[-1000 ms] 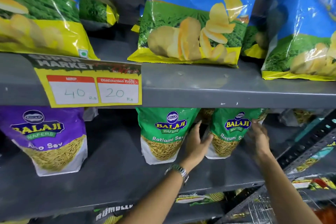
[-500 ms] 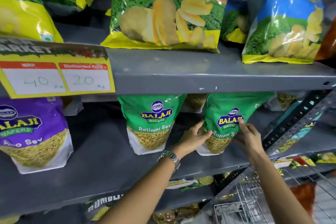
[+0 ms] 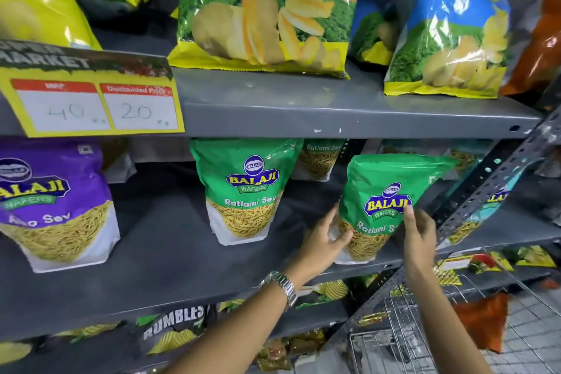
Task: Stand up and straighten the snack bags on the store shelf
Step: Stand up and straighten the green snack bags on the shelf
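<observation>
A green Ratlami Sev bag (image 3: 382,188) stands near the front edge of the grey middle shelf (image 3: 170,252), tilted a little to the right. My left hand (image 3: 324,240) grips its lower left side, and my right hand (image 3: 420,232) grips its lower right side with the thumb on the front. A second green Ratlami Sev bag (image 3: 246,188) stands upright to the left. At the far left stands a purple Aloo Sev bag (image 3: 51,206). More green sev bags (image 3: 321,158) sit behind.
Large blue-and-yellow chip bags (image 3: 267,9) stand on the upper shelf (image 3: 334,106), with a yellow price tag (image 3: 94,100) on its edge. A perforated metal upright (image 3: 491,188) runs diagonally at the right. A wire basket (image 3: 440,337) and dark Rumbles bags (image 3: 173,328) lie below.
Both hands have drawn the right green bag forward toward the shelf edge and out from under the upper shelf. The view has shifted left and down.
</observation>
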Tool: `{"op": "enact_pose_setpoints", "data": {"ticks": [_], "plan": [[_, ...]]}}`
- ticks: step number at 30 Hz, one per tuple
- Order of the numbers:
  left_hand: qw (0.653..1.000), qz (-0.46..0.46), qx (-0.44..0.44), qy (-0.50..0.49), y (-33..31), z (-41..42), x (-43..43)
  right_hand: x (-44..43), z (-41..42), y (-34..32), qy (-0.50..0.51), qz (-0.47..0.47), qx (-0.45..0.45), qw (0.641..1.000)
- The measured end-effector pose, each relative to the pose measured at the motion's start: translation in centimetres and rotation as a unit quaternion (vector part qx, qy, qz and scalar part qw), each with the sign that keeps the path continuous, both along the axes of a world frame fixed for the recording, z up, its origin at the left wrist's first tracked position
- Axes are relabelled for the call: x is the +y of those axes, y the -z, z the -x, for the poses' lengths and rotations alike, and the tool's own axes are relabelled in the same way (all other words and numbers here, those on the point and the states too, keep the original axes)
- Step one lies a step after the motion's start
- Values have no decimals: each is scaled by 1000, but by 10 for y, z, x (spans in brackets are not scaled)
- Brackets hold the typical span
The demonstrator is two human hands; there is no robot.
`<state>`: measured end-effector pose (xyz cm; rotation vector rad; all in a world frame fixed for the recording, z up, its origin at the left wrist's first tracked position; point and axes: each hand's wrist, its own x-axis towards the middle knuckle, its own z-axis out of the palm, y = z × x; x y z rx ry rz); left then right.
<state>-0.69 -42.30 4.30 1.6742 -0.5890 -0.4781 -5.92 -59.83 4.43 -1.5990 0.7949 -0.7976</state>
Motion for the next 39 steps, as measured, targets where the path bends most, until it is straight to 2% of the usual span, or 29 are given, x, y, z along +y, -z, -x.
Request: {"op": "enact_pose_setpoints", "data": {"ticks": [2,3,5,6,8,9,10,12,13,15,18,26,30,39], "plan": [[993,69,41,-81,13,12,15,30,5,6,97,92,-75,988],[983,101,58,-140,23,17,29,52,8,8,94,131,-112,981],[950,132,57,-278,44,21,67,93,10,15,-44,235,-140,961],[930,125,42,-344,51,18,87,106,7,20,-130,273,-123,945],[875,134,6,-465,55,-1,124,127,-16,24,-262,267,-64,925],[857,147,5,-494,50,-12,138,136,-31,23,-293,211,-39,932],[853,155,20,-498,42,-24,148,145,-47,22,-306,126,-20,944],[886,128,42,-443,28,-48,159,156,-78,17,-315,-42,-7,948],[909,101,41,-403,26,-57,162,159,-88,15,-320,-100,-5,942],[940,72,52,-328,22,-67,165,161,-100,13,-335,-159,-4,929],[954,59,93,-280,24,-68,167,161,-102,17,-316,-157,-6,936],[959,74,86,-261,28,-42,173,161,-60,23,-294,-103,-13,950],[962,103,120,-225,25,-28,175,161,-38,32,-261,-83,-11,962],[955,142,127,-228,32,-4,173,171,-18,34,-213,-80,-18,974]]}}
